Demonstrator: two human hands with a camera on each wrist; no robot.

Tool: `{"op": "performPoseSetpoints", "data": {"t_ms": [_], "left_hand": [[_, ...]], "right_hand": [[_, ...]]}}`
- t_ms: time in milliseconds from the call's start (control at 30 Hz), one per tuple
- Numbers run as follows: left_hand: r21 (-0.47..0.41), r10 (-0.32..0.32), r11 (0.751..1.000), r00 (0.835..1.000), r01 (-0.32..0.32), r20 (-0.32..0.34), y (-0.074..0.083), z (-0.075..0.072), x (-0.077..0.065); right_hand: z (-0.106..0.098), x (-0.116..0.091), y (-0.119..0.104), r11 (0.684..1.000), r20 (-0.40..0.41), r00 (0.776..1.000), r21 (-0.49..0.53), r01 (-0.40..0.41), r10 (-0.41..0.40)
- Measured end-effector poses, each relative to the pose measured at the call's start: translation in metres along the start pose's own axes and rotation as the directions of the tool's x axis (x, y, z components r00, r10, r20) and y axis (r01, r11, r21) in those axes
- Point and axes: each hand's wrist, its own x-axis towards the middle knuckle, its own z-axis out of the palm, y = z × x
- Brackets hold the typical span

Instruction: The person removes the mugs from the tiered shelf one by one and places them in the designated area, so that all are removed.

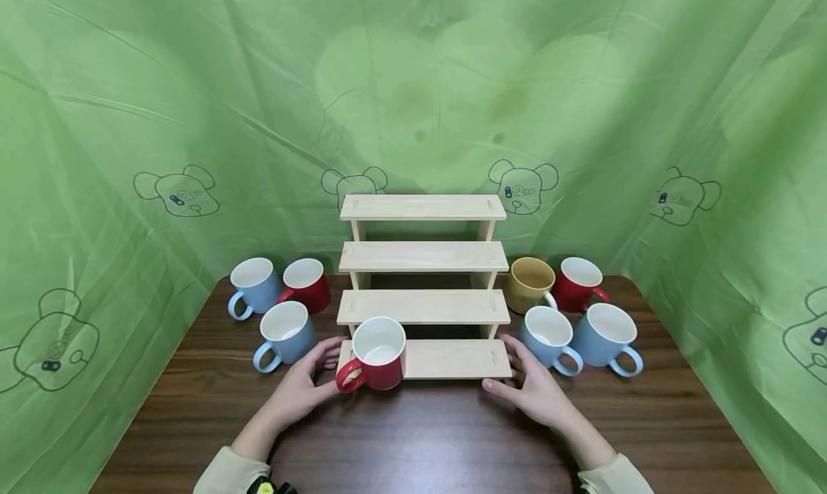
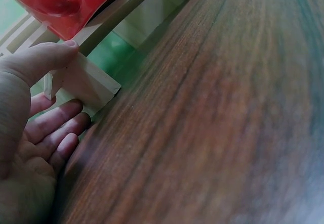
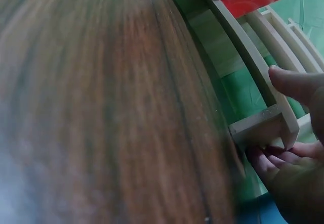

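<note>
A pale wooden stepped shelf point(image 1: 423, 307) stands at the middle of the dark wood table. One red mug point(image 1: 385, 368) sits upright on the left part of its lowest step, handle toward the front left. My left hand point(image 1: 304, 383) holds the left end of that step; in the left wrist view the thumb point(image 2: 48, 59) lies at the front edge and the fingers bend by the side support. At the opposite end, my right hand point(image 1: 533, 386) grips the step likewise, its thumb point(image 3: 293, 84) at the front edge and fingertips against the end support.
Left of the shelf stand two light blue mugs point(image 1: 287, 332) and a red mug point(image 1: 310, 286). To its right are a mustard mug point(image 1: 526, 286), another red mug point(image 1: 571, 293) and two more light blue mugs point(image 1: 604, 336). A green printed cloth point(image 1: 258, 120) surrounds the table point(image 1: 413, 444).
</note>
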Motion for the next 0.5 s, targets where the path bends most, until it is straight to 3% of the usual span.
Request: {"op": "performPoseSetpoints", "data": {"t_ms": [233, 500], "left_hand": [[0.002, -0.011, 1.0, 1.0, 0.011, 0.001, -0.002, -0.001, -0.001], [-0.004, -0.048, 0.999, 0.999, 0.048, 0.008, 0.001, -0.002, 0.001]], "right_hand": [[-0.005, 0.002, 0.013, 0.996, 0.054, 0.997, 0.075, 0.054, -0.058], [-0.011, 0.004, 0.02, 0.988, 0.092, 0.995, 0.153, 0.027, -0.041]]}}
